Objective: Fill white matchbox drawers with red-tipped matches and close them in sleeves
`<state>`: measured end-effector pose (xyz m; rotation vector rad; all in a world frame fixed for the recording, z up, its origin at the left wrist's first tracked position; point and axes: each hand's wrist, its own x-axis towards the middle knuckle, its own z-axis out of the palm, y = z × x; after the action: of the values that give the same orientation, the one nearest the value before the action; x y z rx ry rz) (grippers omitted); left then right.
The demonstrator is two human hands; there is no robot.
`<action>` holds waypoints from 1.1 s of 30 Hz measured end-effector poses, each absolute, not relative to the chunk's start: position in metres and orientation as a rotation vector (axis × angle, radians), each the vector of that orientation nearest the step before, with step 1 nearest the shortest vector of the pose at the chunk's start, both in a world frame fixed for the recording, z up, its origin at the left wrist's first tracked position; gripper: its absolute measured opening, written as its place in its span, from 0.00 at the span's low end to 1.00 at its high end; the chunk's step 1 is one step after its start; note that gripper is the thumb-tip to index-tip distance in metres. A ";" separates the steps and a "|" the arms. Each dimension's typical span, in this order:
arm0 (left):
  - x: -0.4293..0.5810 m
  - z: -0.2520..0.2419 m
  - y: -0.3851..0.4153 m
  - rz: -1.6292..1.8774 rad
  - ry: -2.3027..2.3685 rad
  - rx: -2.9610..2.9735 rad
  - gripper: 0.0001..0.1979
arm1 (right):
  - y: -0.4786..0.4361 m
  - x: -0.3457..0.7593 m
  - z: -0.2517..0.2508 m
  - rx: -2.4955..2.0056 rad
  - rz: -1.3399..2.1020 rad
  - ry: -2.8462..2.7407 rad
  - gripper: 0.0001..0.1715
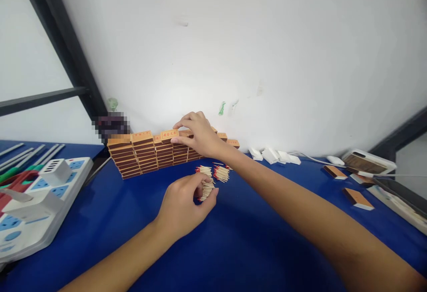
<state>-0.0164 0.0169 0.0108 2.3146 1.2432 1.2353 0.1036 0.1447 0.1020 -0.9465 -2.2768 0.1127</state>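
Observation:
My right hand (198,134) reaches over the stacked matchboxes, its thumb and fingers closed on the end of a matchbox (170,135) with orange top and dark striking side. That box lies on top of a row of matchbox stacks (147,154) against the wall. Nearer to me, my left hand (185,198) curls beside a pile of red-tipped matches (207,187), thumb and forefinger around its near edge. Whether the fingers pinch any matches is hard to make out. A second bunch of matches (221,173) lies just right of the pile.
A white power strip (66,212) with plugs occupies the left side, beside green-handled tools (20,167). Crumpled white pieces (271,154) lie along the wall. At right are loose matchboxes (358,198), a phone (368,163) and a white cable (313,158) on the blue table (253,247).

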 end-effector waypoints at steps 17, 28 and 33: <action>-0.019 0.014 0.022 1.176 1.305 2.385 0.05 | 0.150 0.098 0.101 -0.919 0.024 -2.321 0.21; -0.020 0.013 0.020 1.186 1.292 2.479 0.09 | 0.083 0.272 0.054 -1.128 -0.192 -2.085 0.11; -0.016 0.015 0.014 1.220 1.178 2.548 0.16 | 0.066 0.338 0.030 -1.340 -0.183 -2.032 0.11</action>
<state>-0.0156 0.0144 0.0154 2.5477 1.1779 1.2203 0.3382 0.0659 0.0303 -1.3398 -2.0318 -0.1833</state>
